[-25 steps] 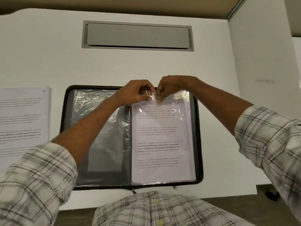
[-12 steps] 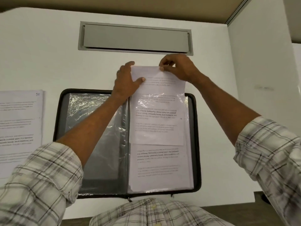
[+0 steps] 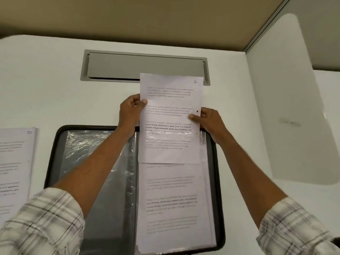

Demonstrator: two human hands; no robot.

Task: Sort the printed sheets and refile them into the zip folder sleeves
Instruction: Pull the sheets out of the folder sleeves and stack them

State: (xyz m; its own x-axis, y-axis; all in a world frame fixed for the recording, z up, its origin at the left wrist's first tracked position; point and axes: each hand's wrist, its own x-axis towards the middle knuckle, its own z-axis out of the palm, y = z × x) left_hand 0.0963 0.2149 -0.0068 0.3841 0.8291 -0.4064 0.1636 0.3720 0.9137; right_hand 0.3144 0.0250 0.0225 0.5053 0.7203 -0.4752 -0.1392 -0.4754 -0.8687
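A black zip folder [image 3: 52, 159] lies open on the white desk, with clear plastic sleeves [image 3: 99, 162] on its left half and sleeves holding printed pages [image 3: 173, 205] on its right half. A printed sheet [image 3: 171, 100] marked "2" at its top corner sticks more than halfway out of the top of a right-hand sleeve. My left hand [image 3: 129, 112] pinches the sheet's left edge, thumb on top. My right hand [image 3: 207, 120] pinches its right edge. The sheet's lower end still lies inside the sleeve.
A stack of printed sheets [image 3: 14, 162], the top one marked "10", lies on the desk left of the folder. A grey cable hatch [image 3: 114, 67] is set into the desk behind the folder. A white side panel [image 3: 287, 100] stands at the right.
Both hands have drawn the sheet further up out of the sleeve, away from me. They have shifted from its top edge to its side edges.
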